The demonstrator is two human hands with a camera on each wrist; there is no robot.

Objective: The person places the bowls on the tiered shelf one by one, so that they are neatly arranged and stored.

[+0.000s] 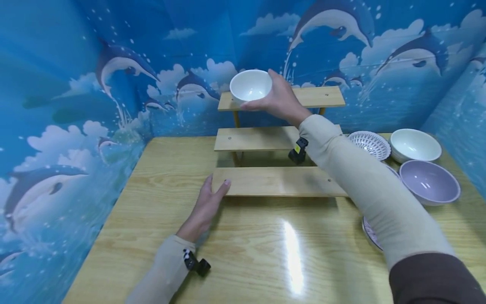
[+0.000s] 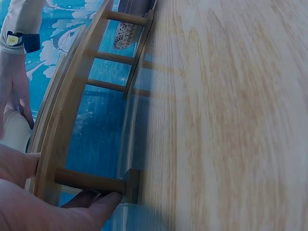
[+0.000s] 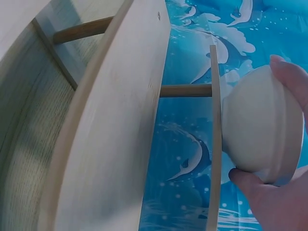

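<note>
A plain white bowl [image 1: 250, 86] is at the left end of the top board [image 1: 315, 97] of a three-step wooden shelf stand. My right hand [image 1: 282, 99] holds it from the right, thumb low at the front and fingers at the rim behind. In the right wrist view the base of the bowl [image 3: 250, 120] is right at the board, mouth facing away from it. My left hand [image 1: 205, 207] grips the left end of the lowest board [image 1: 273, 182]. In the left wrist view, its thumb is at the board's edge and its fingers [image 2: 103, 207] reach underneath, beside a round leg [image 2: 89, 180].
Right of the stand are a patterned bowl [image 1: 370, 143], a larger white bowl [image 1: 415, 145] and a purple bowl [image 1: 429, 181]. More patterned dishware [image 1: 370, 234] is partly hidden under my right sleeve. A dolphin-print backdrop [image 1: 190, 33] surrounds the wooden table [image 1: 243, 253].
</note>
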